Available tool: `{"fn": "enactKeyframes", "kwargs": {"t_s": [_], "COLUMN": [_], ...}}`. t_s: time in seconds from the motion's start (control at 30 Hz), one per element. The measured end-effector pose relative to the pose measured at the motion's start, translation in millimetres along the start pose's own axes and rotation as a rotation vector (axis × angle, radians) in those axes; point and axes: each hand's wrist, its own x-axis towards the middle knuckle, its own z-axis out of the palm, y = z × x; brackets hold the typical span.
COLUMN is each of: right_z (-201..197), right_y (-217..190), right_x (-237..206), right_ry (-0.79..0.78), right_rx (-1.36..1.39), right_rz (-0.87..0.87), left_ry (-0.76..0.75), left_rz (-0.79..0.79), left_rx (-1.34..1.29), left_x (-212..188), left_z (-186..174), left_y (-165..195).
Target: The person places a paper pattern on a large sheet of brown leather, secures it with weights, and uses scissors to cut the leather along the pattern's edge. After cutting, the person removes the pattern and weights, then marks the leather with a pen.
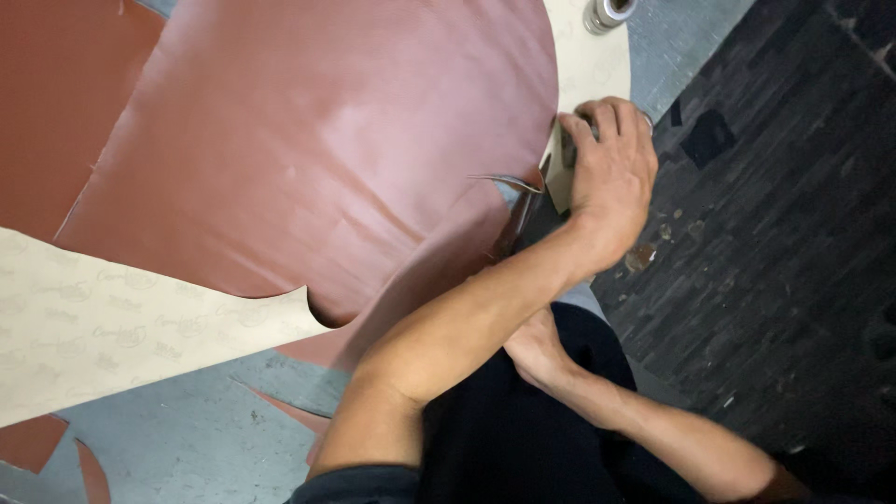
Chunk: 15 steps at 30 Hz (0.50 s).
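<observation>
A large reddish-brown leather sheet (317, 140) lies spread over the grey-blue table (187, 439). My left hand (611, 168) reaches across my body to the sheet's right edge. Its fingers curl over a small cream card piece (558, 177) that stands against the leather's cut edge. A thin curled sliver of leather (509, 180) sticks out just left of that hand. My right hand (537, 353) sits low, mostly hidden under my left forearm and close to the leather's lower flap. What it holds, if anything, is hidden.
A cream printed backing sheet (103, 322) covers the left side, and another cream piece (588, 65) lies at the top right. A small metal roll (607, 11) stands at the table's far edge. Leather scraps (33, 441) lie at the bottom left. Dark floor (793, 233) is on the right.
</observation>
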Motion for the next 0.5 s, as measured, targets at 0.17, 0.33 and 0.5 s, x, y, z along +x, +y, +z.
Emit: {"fn": "enactKeyframes", "kwargs": {"t_s": [0.17, 0.33, 0.5], "right_z": [15, 21, 23], "right_y": [-21, -29, -34], "right_x": [-1, -1, -2], "right_ry": [0.066, 0.041, 0.018], "right_rx": [-0.067, 0.115, 0.112], "right_rz": [0.004, -0.006, 0.024], "left_ry": [-0.023, -0.050, -0.082], "left_rz": [0.013, 0.049, 0.085], "left_rx": [-0.038, -0.003, 0.052], "left_x": [5, 7, 10], "left_z": [3, 1, -5], "left_y": [2, 2, 0]}}
